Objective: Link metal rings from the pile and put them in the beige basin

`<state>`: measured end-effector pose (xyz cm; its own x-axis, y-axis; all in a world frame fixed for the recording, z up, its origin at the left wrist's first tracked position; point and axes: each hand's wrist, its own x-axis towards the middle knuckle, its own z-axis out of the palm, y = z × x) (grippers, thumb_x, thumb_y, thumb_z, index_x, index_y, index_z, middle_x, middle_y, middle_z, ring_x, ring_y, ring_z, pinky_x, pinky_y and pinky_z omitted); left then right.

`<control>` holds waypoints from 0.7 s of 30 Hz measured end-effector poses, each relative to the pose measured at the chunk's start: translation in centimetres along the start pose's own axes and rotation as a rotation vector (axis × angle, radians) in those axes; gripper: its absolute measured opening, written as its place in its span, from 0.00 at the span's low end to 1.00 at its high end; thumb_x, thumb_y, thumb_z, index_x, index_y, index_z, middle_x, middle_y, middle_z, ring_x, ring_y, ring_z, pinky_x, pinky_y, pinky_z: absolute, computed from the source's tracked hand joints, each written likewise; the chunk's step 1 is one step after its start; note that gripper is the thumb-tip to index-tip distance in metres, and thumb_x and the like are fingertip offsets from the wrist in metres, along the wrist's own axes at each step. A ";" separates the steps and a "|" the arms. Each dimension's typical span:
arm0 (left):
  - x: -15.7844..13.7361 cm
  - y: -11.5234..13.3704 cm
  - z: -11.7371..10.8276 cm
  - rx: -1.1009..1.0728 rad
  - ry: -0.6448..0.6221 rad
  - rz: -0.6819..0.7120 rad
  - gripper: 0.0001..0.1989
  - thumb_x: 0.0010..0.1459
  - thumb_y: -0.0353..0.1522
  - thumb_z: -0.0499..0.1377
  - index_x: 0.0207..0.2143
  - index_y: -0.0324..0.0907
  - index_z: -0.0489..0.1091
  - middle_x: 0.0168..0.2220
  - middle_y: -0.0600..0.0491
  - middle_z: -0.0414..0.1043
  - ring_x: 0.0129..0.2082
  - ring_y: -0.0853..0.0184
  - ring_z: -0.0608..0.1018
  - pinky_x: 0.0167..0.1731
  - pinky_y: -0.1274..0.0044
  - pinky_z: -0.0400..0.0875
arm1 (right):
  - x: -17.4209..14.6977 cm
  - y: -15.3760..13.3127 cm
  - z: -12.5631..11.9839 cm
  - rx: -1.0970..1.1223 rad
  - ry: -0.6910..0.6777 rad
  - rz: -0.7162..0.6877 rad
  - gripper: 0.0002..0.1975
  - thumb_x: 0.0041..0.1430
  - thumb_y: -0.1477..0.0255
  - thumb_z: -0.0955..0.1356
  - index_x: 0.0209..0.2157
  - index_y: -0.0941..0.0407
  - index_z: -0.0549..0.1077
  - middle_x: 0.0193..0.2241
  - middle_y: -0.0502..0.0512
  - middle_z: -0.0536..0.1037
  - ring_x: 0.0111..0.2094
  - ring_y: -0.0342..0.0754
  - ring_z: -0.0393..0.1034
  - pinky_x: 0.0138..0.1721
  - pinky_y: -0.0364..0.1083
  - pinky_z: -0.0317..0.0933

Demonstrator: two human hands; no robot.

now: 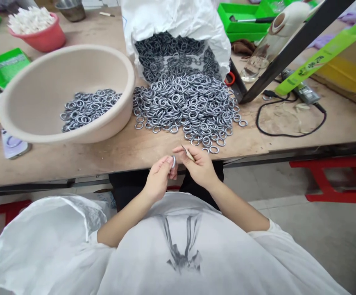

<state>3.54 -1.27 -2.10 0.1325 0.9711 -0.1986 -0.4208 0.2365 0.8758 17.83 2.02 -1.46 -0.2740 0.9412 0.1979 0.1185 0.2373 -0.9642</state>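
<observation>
My left hand (160, 175) pinches one grey metal ring (173, 161) between thumb and fingers, just over the table's front edge. Close beside it, my right hand (200, 166) is closed on a small knife-like tool (189, 154) with a pale handle and a short dark tip. The tip points up and left, apart from the ring. Beyond both hands lies a heap of similar rings (187, 102), spilling from the mouth of a white sack (174, 16). To the left, a large beige basin (104, 61) holds a smaller pile of rings (88, 107).
A dark metal bar (288, 53) slants up at the right, near a bottle (259, 57) and a looped black cable (259, 123). A phone (13, 144) lies left of the basin. Behind are a pink bowl (47, 39) and green trays (242, 24). Red stools (325, 164) stand below.
</observation>
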 end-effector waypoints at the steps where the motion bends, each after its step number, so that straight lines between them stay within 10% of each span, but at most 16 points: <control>1: 0.0 0.2 0.1 -0.019 0.006 0.000 0.21 0.58 0.46 0.61 0.22 0.41 0.61 0.20 0.59 0.54 0.20 0.74 0.59 0.24 0.79 0.60 | 0.0 0.0 -0.2 -0.054 0.009 -0.026 0.24 0.62 0.48 0.65 0.38 0.56 0.76 0.29 0.51 0.76 0.28 0.44 0.67 0.31 0.44 0.60; 14: -1.0 0.2 -0.7 0.040 -0.012 0.007 0.22 0.56 0.49 0.63 0.25 0.41 0.65 0.22 0.57 0.59 0.24 0.72 0.62 0.27 0.78 0.60 | -1.1 -1.0 -0.6 -0.355 -0.191 -0.141 0.24 0.66 0.54 0.62 0.26 0.56 0.74 0.22 0.50 0.72 0.25 0.42 0.62 0.29 0.44 0.51; 21: -1.7 0.8 -1.6 0.063 -0.120 0.019 0.20 0.60 0.45 0.61 0.23 0.40 0.68 0.23 0.54 0.63 0.25 0.71 0.67 0.30 0.76 0.65 | -0.5 1.3 -3.6 -0.686 0.176 -0.021 0.17 0.62 0.55 0.67 0.35 0.55 0.79 0.30 0.54 0.77 0.33 0.48 0.69 0.33 0.45 0.55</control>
<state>1.57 -2.68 -1.72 0.2327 0.9637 -0.1309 -0.3673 0.2117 0.9057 21.53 2.66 -2.15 -0.1310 0.9460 0.2966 0.7052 0.2992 -0.6428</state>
